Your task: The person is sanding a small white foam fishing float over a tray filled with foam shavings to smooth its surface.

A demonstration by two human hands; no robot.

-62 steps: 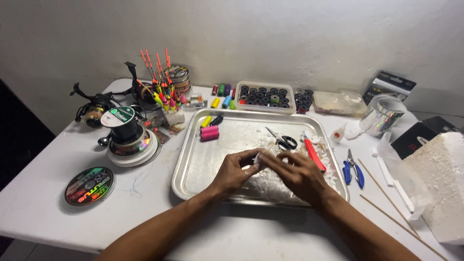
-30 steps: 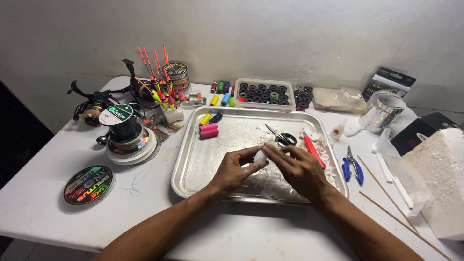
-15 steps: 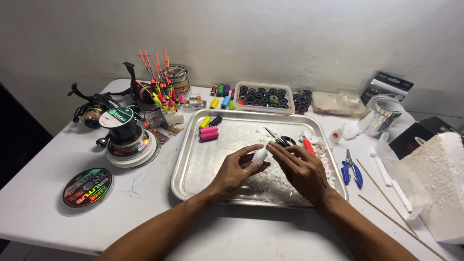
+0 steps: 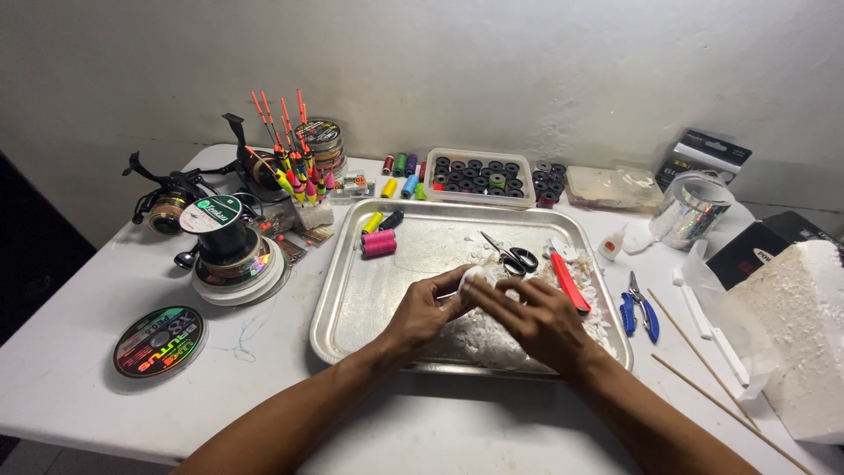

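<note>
Over the tray [image 4: 352,299], both hands' fingers [image 4: 475,295] half-hide a white piece [image 4: 479,274].

One metal tray [image 4: 352,303], one scissors [image 4: 510,255], two fishing reels [image 4: 167,198] (left side), one pliers [image 4: 640,313].

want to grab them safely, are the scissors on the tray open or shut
Shut, it seems: the scissors lie flat on the tray, blades together in one thin line, beyond the hands.

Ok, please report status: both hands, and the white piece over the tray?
Left hand and right hand both grip small white foam piece. Over silver metal tray. Black-handled scissors close behind.
</note>
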